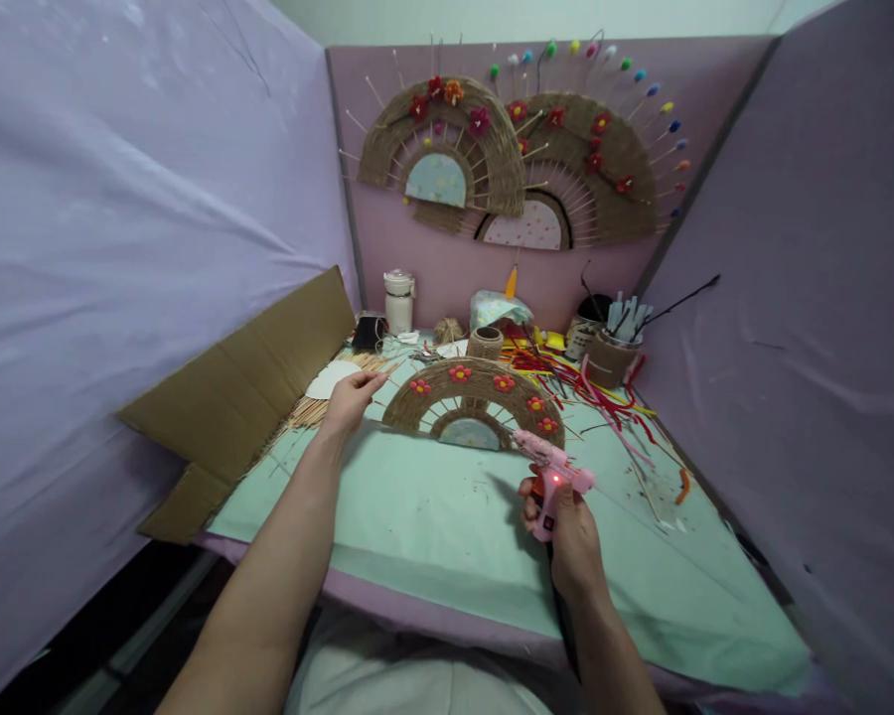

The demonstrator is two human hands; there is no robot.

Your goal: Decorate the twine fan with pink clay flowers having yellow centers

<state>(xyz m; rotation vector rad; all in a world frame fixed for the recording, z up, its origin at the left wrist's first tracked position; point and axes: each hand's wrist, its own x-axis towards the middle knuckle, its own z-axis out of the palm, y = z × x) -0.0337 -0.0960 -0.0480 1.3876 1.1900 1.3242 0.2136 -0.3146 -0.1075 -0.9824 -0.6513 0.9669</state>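
- Pale green cloth on the table [432, 536], lilac sheeting either side, pink board [432, 273] at 12 (12 = far side, clock centred on table).
- Two decorated twine half-rings [503, 149] on the board.
- Cardboard [245, 367] leans at 10, blocks that side; loose sticks [309, 412] and white paper piece [333, 379] beside it.
- Twine roll [485, 344] at 12, right behind the fan. White-lidded jar [399, 301] at 11.
- Pipe cleaners [600, 382] tangled at 1-2; pot of glue sticks [615, 356] at 1.
- Twine fan [473, 382] flat on the cloth at 12: arc to 12, straight edge to 6, long axis roughly 9-3, right end slightly nearer.
- Glue gun [555, 477] at 2, red light on. Barrel axis 10-4, nozzle to 10, over or by the fan's right end; contact unclear. Handle down to 6-7.
- Right hand [572, 531]: wrapped round the handle.
- Left hand [352, 397] at 10-11, left of fan: fingertips pinched on a thin stick [391, 369].
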